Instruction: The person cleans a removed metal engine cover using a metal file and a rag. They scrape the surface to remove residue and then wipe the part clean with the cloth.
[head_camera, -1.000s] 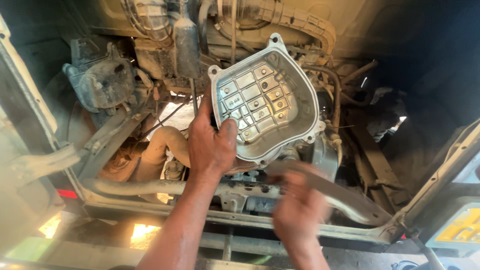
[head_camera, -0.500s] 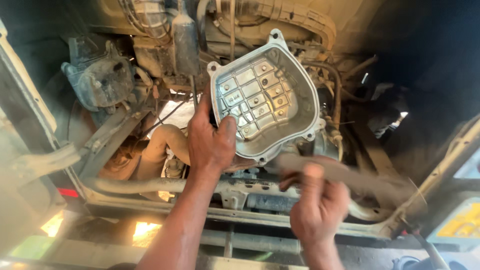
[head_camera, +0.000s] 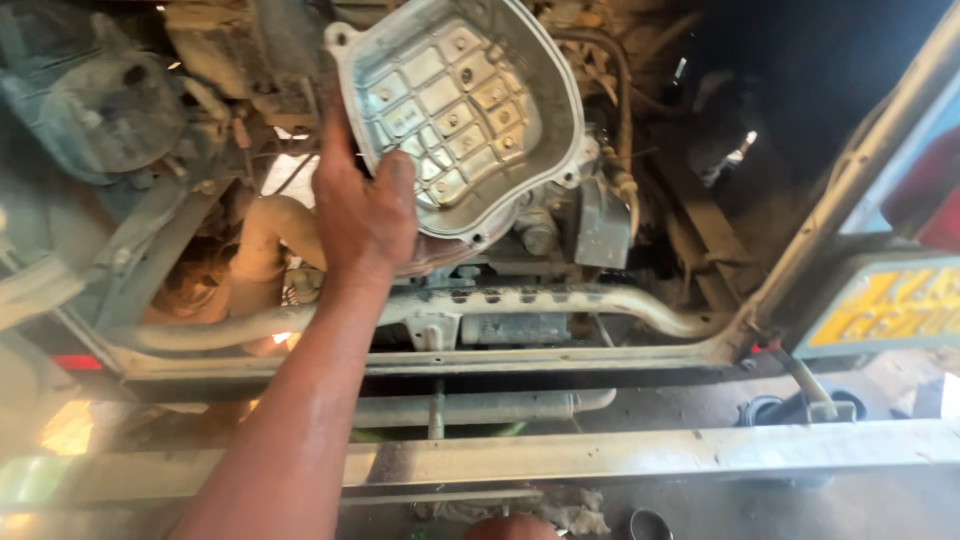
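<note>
My left hand reaches up and grips the lower left edge of a ribbed, silvery cast-metal cover. The thumb lies on the cover's inner face and the fingers wrap behind its rim. The cover is tilted, hollow side toward me, in front of the greasy machinery under a vehicle. A small rounded skin-coloured shape at the bottom edge may be my right hand. Too little of it shows to tell its state.
A bent metal pipe runs across just under the cover. Below it lie frame rails. A grey housing sits at upper left, and a yellow plate at right. A small round cup lies on the ground.
My right hand, earlier raised near the pipe below the cover, has dropped to the bottom edge. The view has moved closer. My left hand keeps its hold on the cover.
</note>
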